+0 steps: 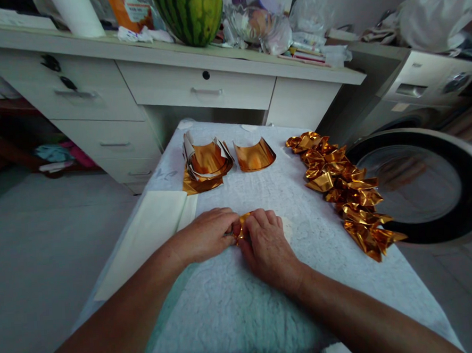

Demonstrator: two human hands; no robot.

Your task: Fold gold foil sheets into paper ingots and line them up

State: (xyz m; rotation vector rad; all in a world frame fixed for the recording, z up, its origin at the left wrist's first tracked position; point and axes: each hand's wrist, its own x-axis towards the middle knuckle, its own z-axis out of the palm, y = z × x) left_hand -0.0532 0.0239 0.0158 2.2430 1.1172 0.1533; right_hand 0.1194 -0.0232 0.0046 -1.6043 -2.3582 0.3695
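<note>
Near the middle of the cloth-covered table (pixel 263 302), my left hand (pixel 211 234) and my right hand (pixel 266 244) meet around a small piece of gold foil (pixel 243 218). The left fingers pinch its left side, and the right fingers are curled over its right side. Most of the foil is hidden by the hands. Beyond them lie a stack of curled gold sheets (pixel 206 159) and one single curled sheet (pixel 255 155). On the right, a row of folded gold foil pieces (pixel 336 183) runs along the table.
Pale paper sheets (pixel 143 235) lie at the table's left side. An open round washer door (pixel 420 184) stands close to the right edge. Behind is a white desk (pixel 198 88) with drawers, holding a cut watermelon (pixel 190 14), a paper roll (pixel 77 14) and plastic bags.
</note>
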